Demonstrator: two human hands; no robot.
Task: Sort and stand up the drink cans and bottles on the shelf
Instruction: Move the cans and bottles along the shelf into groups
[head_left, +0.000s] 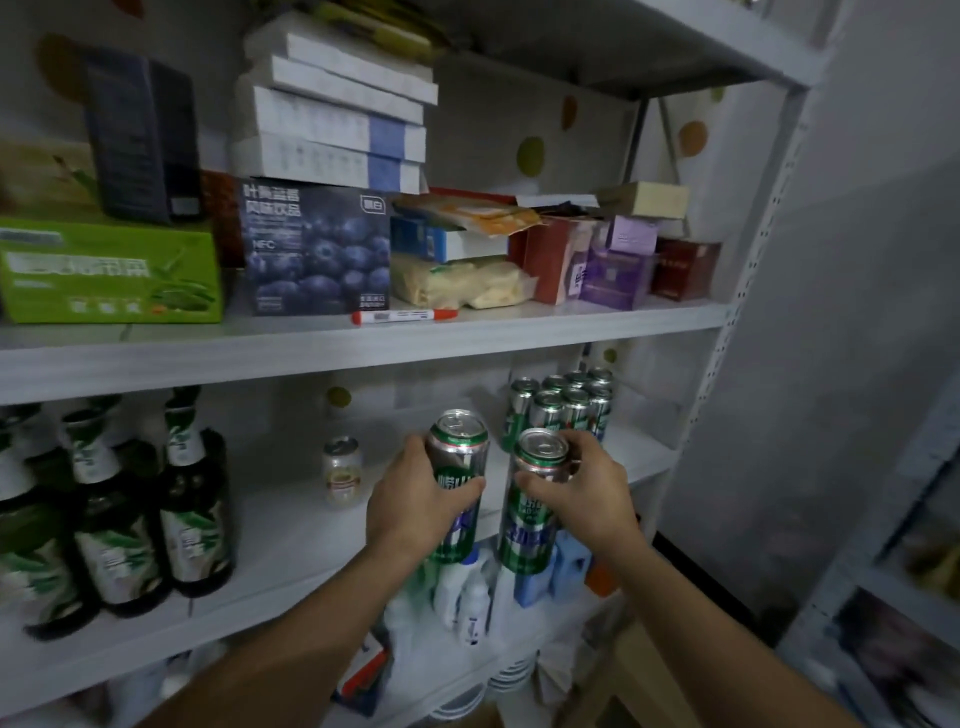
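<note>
My left hand (415, 501) grips a tall green and silver beer can (457, 452), held upright in front of the middle shelf (291, 551). Beside it, my right hand (587, 488) grips a second matching can (530, 512), also upright. Behind them, at the back right of that shelf, several of the same cans (563, 408) stand in a tight group. Several dark green glass bottles (192, 499) stand upright at the shelf's left end. A small pale can (342, 470) stands alone near the middle.
The upper shelf (363, 338) holds a green carton (109, 270), a blueberry drink box (317, 249), stacked white boxes and a red marker (405, 315). White bottles (467, 592) and stacked plates sit below. A perforated upright (727, 332) borders the right side.
</note>
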